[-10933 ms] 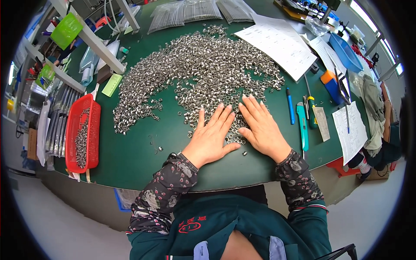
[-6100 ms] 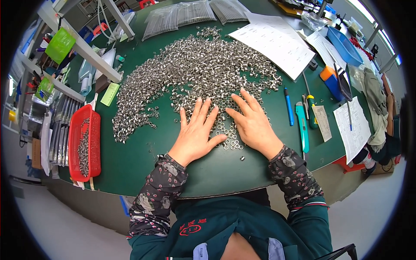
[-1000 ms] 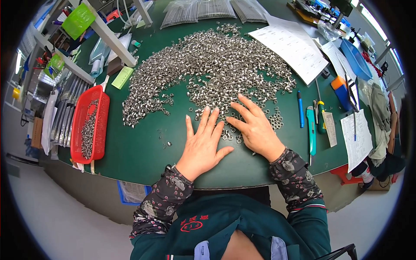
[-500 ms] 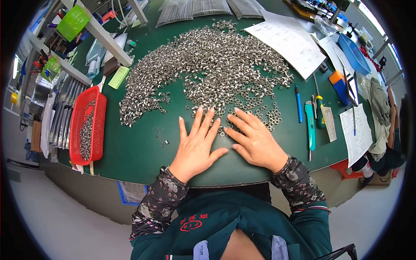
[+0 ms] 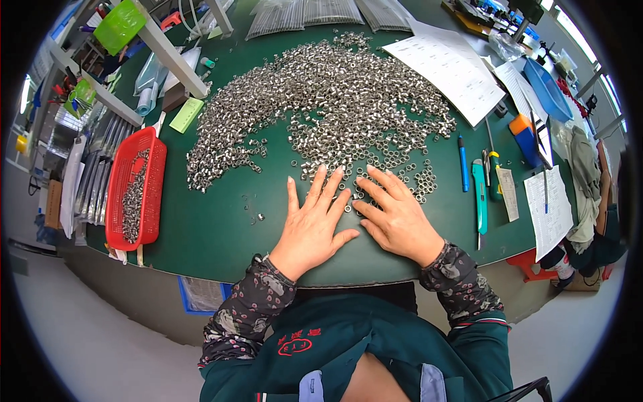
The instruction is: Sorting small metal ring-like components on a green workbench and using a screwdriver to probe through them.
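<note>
A broad pile of small silvery metal rings [image 5: 335, 87] spreads over the green table. At its near edge my left hand [image 5: 311, 221] lies palm down with the fingers spread, its fingertips touching the closest rings. Beside it, my right hand [image 5: 400, 218] is also palm down and fingers apart, its tips among the rings. A few loose rings show in the narrow gap between the two hands. Neither hand grips anything; what lies under the palms is hidden. Left of my left hand, a few stray bits [image 5: 258, 217] rest on the table.
At the left stands a red basket [image 5: 159, 181] with more rings inside. A blue pen [image 5: 463, 164], a teal utility knife [image 5: 479, 201] and a screwdriver [image 5: 495, 177] lie to the right. Paper sheets [image 5: 449, 67] cover the far right; bundled clear tubes [image 5: 274, 20] lie at the back.
My left hand has shifted slightly to the right, closer to my right hand. The right hand stays nearly in place, and the view has moved a little.
</note>
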Motion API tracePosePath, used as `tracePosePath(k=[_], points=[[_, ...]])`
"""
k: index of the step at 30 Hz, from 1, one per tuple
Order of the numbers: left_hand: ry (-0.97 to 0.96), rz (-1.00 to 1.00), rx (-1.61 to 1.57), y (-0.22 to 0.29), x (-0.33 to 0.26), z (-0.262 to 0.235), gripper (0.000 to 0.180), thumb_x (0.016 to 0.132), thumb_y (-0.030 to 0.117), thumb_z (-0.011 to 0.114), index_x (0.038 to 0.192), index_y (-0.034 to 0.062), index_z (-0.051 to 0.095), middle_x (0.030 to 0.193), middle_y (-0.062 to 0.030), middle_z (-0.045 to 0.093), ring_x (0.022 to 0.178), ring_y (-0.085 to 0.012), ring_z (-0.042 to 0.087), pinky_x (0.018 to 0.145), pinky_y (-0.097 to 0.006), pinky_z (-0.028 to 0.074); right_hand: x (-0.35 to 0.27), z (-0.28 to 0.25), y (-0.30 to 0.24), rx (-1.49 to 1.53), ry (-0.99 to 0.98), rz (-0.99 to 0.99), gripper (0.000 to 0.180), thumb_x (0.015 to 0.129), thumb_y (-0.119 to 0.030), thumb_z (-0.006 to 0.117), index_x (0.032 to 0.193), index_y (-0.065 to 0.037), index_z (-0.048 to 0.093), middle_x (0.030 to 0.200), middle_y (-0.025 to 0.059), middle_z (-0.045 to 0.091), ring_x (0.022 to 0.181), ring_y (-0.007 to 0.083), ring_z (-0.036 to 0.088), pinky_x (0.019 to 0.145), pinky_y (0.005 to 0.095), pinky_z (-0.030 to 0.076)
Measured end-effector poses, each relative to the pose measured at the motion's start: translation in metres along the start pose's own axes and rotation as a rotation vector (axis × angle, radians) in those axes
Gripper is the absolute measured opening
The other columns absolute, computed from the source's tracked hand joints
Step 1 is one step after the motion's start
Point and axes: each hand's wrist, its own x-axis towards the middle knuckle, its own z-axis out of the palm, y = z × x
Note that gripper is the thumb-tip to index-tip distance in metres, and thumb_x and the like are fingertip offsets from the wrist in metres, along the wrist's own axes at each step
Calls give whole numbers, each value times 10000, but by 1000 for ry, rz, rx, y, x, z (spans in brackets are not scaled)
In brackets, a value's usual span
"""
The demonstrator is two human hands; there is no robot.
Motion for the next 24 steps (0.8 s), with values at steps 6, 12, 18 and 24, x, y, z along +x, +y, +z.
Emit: tracePosePath(k=[6,12,18,24], points=[[54,46,7,0,9,4,604,782,448,563,1230,57,455,1411,-106,241,1338,-285,131,993,-643,82,2,4,-1,-22,15,24,319,707,-117,614,1021,-62,596,1212,140,465,1211,341,361,984,473,320],[60,57,45,1,8,5,647,763,461,575,1238,41,445,1413,-98,242,1339,-273,133,1002,-634,75,-3,-1,6,-5,69,44,360,687,-48,570,1047,-45,584,1216,153,463,1216,350,352,988,469,319],[16,22,83,-1,-1,-3,700,753,467,581,1266,22,411,1422,-103,225,1342,-262,132,1008,-626,57,4,2,0,-1,43,39,328,720,-78,559,1045,-34,584,1203,161,463,1224,342,341,992,471,309],[103,-60,38,-9,-12,-11,663,757,439,591,1262,43,426,1419,-113,227,1339,-296,129,1002,-631,60,8,5,1,-31,-16,18,317,746,-108,555,1055,-43,587,1226,160,452,1241,329,326,1003,467,288]])
